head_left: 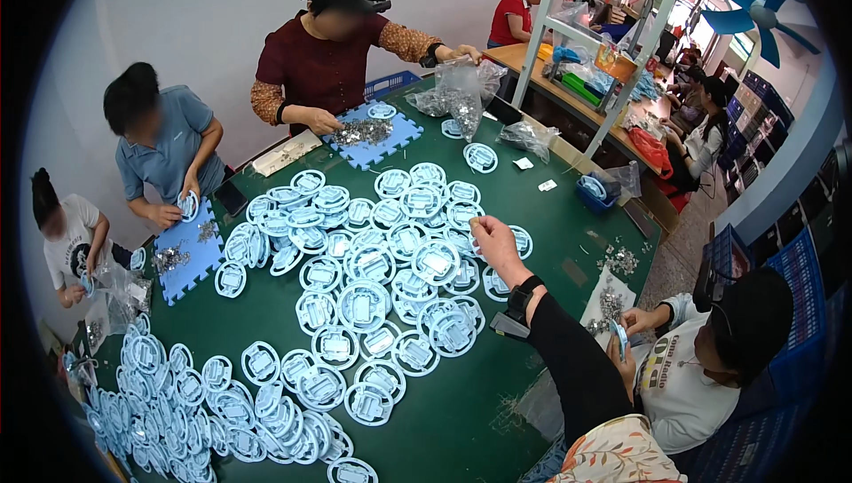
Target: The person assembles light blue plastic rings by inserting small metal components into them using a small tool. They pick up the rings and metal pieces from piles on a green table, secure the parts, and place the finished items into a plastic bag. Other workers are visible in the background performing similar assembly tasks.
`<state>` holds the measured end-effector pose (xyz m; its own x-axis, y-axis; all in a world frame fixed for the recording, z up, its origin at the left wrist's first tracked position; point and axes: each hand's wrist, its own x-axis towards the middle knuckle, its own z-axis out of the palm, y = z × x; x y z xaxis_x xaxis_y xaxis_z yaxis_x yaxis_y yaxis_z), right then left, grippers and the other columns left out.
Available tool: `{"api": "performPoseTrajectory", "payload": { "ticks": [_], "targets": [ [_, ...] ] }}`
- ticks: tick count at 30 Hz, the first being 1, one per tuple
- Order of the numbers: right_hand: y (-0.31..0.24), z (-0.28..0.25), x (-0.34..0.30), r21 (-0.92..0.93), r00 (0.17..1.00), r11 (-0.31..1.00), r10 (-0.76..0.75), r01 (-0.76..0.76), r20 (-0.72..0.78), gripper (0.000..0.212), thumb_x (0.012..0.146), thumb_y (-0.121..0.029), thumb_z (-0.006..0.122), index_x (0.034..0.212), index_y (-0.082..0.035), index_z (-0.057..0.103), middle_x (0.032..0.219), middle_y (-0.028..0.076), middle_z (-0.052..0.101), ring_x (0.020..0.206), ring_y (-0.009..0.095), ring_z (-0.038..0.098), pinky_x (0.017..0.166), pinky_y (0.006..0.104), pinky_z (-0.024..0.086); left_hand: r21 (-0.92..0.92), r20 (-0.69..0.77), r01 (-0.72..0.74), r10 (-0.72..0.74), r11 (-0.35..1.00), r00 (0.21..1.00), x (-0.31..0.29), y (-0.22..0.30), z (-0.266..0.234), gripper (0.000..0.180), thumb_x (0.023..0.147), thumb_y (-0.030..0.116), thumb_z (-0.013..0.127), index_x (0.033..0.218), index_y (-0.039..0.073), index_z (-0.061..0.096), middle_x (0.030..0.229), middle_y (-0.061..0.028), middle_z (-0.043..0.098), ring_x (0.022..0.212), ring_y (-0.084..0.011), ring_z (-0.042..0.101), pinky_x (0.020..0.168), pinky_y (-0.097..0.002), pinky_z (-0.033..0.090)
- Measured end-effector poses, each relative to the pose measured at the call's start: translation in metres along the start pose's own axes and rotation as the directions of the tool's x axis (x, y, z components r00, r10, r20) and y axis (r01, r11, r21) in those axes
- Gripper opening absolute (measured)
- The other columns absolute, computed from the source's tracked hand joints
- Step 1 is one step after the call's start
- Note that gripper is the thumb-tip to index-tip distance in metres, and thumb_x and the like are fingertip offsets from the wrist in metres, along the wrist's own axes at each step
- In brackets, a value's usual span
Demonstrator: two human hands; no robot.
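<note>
My right hand [497, 248], in a black sleeve with a dark watch on the wrist, reaches out over the green table from the lower right. Its fingers are closed in a pinch; what they hold, if anything, is too small to make out. Just left of it lies a broad heap of light-blue round plastic parts [373, 261], each with a ring rim and a rectangular middle. Some of these parts overlap and stack. A second dense heap of blue parts [160, 403] covers the near left. My left hand is out of view.
Co-workers sit or stand round the green table [497, 376]. Blue foam mats [188, 243] hold small metal pieces [364, 132]. Clear plastic bags [457, 97] lie at the far edge. At right, a person handles a blue part beside metal pieces [608, 301]. A dark phone [510, 325] lies below my wrist.
</note>
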<state>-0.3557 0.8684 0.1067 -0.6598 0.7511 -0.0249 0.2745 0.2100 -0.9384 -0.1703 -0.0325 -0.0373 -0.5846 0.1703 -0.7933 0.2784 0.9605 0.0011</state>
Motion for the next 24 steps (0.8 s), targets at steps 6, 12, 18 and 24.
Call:
{"api": "performPoseTrajectory", "payload": {
  "ticks": [6, 12, 18, 24],
  "targets": [
    [-0.028, -0.003, 0.058, -0.291, 0.934, 0.921, -0.315, 0.259, -0.167, 0.038, 0.088, -0.029, 0.072, 0.115, -0.002, 0.066, 0.101, 0.014, 0.068, 0.085, 0.025, 0.066, 0.08, 0.039, 0.053, 0.04, -0.025, -0.02, 0.021, 0.999, 0.999, 0.008, -0.007, 0.007, 0.045, 0.098, 0.052, 0.04, 0.105, 0.022, 0.073, 0.103, -0.0165, 0.072, 0.099, -0.036, 0.067, 0.084, -0.0508, 0.052],
    [-0.078, 0.028, 0.094, -0.386, 0.946, 0.882, -0.317, 0.27, -0.064, 0.073, 0.082, -0.04, 0.078, 0.135, 0.002, 0.051, 0.126, 0.024, 0.058, 0.108, 0.033, 0.061, 0.093, 0.042, 0.05, 0.107, 0.052, 0.098, -0.104, 0.989, 0.993, -0.006, 0.012, -0.002, 0.035, 0.099, 0.045, 0.043, 0.109, 0.027, 0.072, 0.104, -0.0147, 0.072, 0.098, -0.0347, 0.067, 0.082, -0.0508, 0.052],
    [-0.089, 0.073, 0.153, -0.173, 0.972, 0.957, -0.221, 0.233, 0.084, 0.099, 0.078, -0.055, 0.076, 0.148, 0.003, 0.038, 0.142, 0.03, 0.049, 0.133, 0.039, 0.049, 0.107, 0.0428, 0.042, 0.06, -0.021, 0.019, -0.018, 0.998, 1.0, -0.006, -0.008, 0.014, 0.031, 0.098, 0.042, 0.047, 0.11, 0.028, 0.071, 0.104, -0.0129, 0.072, 0.096, -0.0343, 0.067, 0.081, -0.0504, 0.053],
    [-0.093, 0.103, 0.189, -0.452, 0.97, 0.87, -0.104, 0.197, 0.222, 0.068, 0.084, -0.047, 0.072, 0.137, -0.008, 0.054, 0.138, 0.017, 0.058, 0.125, 0.034, 0.057, 0.101, 0.0443, 0.044, 0.126, -0.129, -0.145, 0.161, 0.981, 0.978, 0.001, -0.036, 0.036, 0.027, 0.097, 0.038, 0.05, 0.11, 0.029, 0.071, 0.104, -0.0112, 0.071, 0.095, -0.0338, 0.067, 0.079, -0.05, 0.053]
  ]
}}
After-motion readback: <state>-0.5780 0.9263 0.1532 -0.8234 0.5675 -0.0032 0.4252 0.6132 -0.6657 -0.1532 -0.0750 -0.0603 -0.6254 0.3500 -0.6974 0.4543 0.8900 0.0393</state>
